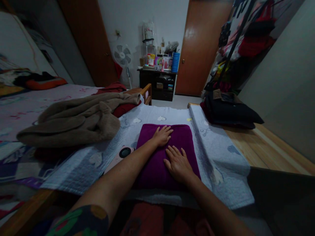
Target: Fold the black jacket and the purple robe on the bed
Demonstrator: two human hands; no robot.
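A folded purple cloth (152,170), squarish and thick, lies flat in front of me; whether it is a garment or a towel I cannot tell. My left hand (162,136) rests palm down near its far edge, fingers stretched out. Closer to me and to the right, my right hand (178,164) also lies flat on the cloth with its fingers spread. Under the cloth is a pale blue quilted sheet (167,114) with white heart shapes. Beside my left forearm, partly covered by it, lies a pink phone (119,157) with a round dark camera area.
A brown fleecy coat (78,121) lies on the bed at left. Folded dark clothes (228,109) are stacked on a wooden ledge (261,147) at right. Farther back stand a fan (123,55), a dark cabinet (157,87) and a closed wooden door (197,49). Clothes (256,42) hang at upper right.
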